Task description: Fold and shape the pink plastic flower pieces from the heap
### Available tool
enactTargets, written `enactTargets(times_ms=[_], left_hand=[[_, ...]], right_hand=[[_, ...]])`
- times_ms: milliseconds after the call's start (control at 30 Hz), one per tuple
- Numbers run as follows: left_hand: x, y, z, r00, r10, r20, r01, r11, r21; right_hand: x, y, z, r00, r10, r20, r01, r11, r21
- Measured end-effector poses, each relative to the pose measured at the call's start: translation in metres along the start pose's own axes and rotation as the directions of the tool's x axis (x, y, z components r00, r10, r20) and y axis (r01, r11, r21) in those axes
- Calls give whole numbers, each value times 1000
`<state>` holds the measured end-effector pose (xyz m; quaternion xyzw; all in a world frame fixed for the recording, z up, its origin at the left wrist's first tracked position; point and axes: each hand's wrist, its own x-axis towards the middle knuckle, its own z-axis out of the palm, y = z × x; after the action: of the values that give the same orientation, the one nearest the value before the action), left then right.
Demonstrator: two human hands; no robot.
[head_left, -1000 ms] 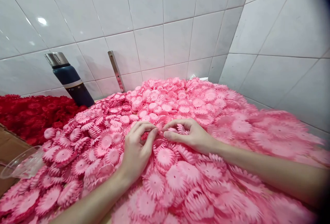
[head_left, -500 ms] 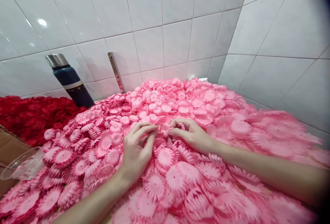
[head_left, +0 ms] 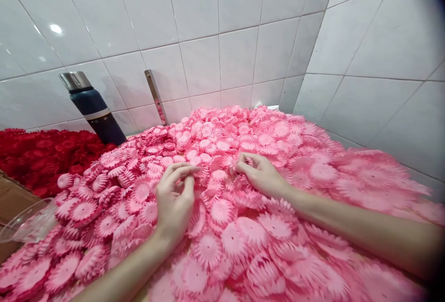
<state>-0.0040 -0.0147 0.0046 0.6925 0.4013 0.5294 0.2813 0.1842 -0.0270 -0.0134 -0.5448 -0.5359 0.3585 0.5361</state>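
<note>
A deep heap of pink fabric flower pieces [head_left: 222, 211] with fringed, curled edges and small centre holes spreads beneath both hands. My left hand [head_left: 175, 200] is over the middle of the heap, its fingers curled and thumb close to the forefinger. Whatever lies between those fingertips is too small to make out against the pink. To its right, my right hand [head_left: 262, 174] is closed, thumb against forefinger, just above the pieces. What it pinches, if anything, cannot be told. A gap separates the two hands.
At the left is a red heap of similar pieces [head_left: 45, 158]. A dark blue bottle [head_left: 93, 107] with a steel cap stands behind it, near a metal strip [head_left: 155, 97] on the tiled wall [head_left: 198, 9]. A clear plastic container [head_left: 31, 223] and cardboard [head_left: 15, 200] sit at left.
My hands have moved apart: the left one went left and slightly down, the right one slightly right and up. Pink pieces between them show more.
</note>
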Motion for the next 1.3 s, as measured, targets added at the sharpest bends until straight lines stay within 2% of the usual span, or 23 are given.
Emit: enactTargets(times_ms=[67, 267, 467, 600, 733, 800, 867, 933, 1000, 1133, 1233, 1300], left_hand=[[2, -3, -1, 998, -61, -25, 61, 998, -27], [5, -7, 2, 996, -91, 5, 91, 986, -139], [5, -11, 2, 996, -94, -5, 91, 981, -174], [4, -12, 1, 996, -91, 1, 90, 978, -186], [3, -13, 0, 998, -68, -3, 67, 978, -197], [3, -14, 0, 998, -59, -6, 56, 978, -199], [3, -15, -1, 999, -48, -15, 44, 978, -202], [2, -16, 0, 999, -40, -32, 32, 977, -212], [2, -18, 1, 998, -45, -53, 32, 973, -227], [2, -21, 3, 994, -73, -85, 47, 960, -275], [2, -21, 3, 994, -74, -82, 46, 951, -306], [2, -19, 3, 995, -67, -71, 41, 947, -317]], right_hand=[[1, -1, -2, 1000, 2, -26, -1, 999, 32], [-4, -11, -3, 993, -16, 118, 10, 999, 45], [-10, -13, 1, 988, -146, 43, 148, 987, -56], [-5, -31, 0, 971, -239, 17, 239, 961, -139], [23, -57, -2, 920, -379, 101, 392, 883, -260], [40, -69, 1, 917, -363, 166, 398, 858, -324], [54, -81, 5, 905, -376, 201, 426, 784, -452], [61, -92, 11, 862, -447, 238, 499, 676, -542], [61, -100, 18, 815, -485, 317, 577, 622, -530], [54, -106, 28, 761, -380, 526, 619, 666, -415], [52, -100, 32, 737, -241, 631, 613, 632, -474], [53, -95, 34, 734, -150, 662, 583, 640, -501]])
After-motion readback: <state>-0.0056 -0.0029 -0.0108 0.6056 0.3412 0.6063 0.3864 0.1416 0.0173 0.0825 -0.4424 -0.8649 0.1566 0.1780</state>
